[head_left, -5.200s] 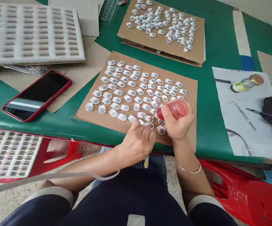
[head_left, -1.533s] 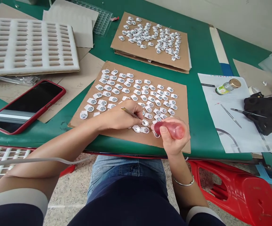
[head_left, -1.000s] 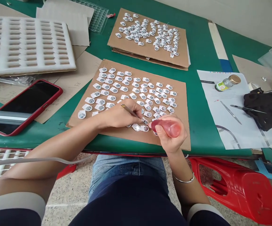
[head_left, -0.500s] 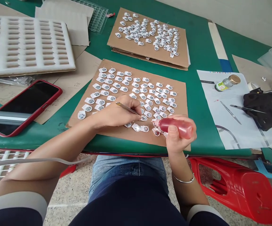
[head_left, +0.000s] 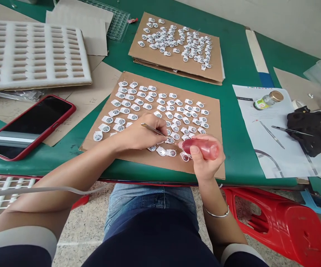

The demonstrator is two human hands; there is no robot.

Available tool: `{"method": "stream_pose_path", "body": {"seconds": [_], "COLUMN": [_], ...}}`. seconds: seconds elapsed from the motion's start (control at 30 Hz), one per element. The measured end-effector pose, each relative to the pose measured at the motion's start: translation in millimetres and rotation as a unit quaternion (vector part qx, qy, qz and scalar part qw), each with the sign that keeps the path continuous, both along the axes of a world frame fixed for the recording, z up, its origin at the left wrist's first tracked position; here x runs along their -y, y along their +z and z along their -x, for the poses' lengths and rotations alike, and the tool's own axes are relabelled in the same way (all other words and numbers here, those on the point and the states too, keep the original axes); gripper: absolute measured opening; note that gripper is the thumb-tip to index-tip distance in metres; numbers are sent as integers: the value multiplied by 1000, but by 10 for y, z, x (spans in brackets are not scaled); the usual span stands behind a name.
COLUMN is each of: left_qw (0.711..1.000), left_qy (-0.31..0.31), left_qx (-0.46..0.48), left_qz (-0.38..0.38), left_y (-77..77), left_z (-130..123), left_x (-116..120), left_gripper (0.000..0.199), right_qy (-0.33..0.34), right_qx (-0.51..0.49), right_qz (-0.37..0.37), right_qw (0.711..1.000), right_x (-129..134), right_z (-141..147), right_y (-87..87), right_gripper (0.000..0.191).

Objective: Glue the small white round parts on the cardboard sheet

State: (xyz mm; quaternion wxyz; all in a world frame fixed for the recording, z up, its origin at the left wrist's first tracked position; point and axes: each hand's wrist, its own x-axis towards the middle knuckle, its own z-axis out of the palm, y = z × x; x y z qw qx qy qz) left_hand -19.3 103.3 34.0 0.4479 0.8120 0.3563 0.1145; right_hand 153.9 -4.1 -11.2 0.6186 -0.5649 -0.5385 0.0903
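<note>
My left hand (head_left: 142, 133) is closed around metal tweezers (head_left: 151, 129), their tips low over the small white tabbed pieces with round dark centres. One such piece (head_left: 169, 140) lies right at the fingertips. My right hand (head_left: 207, 161) grips a soft squeeze bottle (head_left: 199, 148) of red liquid, tilted sideways with its nozzle pointing left, close to that piece. Both hands are over a brown cardboard sheet (head_left: 146, 163) bearing rows of these pieces. A piece (head_left: 185, 157) below the bottle has a reddish centre.
A second cardboard stack (head_left: 174, 68) with many more pieces lies behind. On the left are a phone (head_left: 29, 128) and a white slotted tray (head_left: 35, 55). To the right, a small jar (head_left: 268, 100), spare tweezers (head_left: 291, 130) and black cloth (head_left: 307, 129) lie on printed paper (head_left: 249, 129).
My right hand has moved left with the squeeze bottle, bringing its nozzle nearer the tweezers. My left hand stays nearly in place. The whole view has shifted slightly.
</note>
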Motion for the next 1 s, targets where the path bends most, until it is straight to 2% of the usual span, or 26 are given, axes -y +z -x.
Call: {"method": "stream_pose_path", "body": {"seconds": [0.27,1.0], "left_qw": [1000,1000], "left_qy": [-8,-8], "left_qx": [-8,-13], "left_qz": [0,25], "left_y": [33,7], "left_z": [3,7], "left_x": [0,-11], "left_gripper": [10,10], "right_qy": [3,24], "right_qx": [41,62], "right_qz": [23,9], "right_qw": [999,998], "right_x": [-3,-19], "right_z": [-3,0], "right_y": [0,8], "right_gripper": [25,26]}}
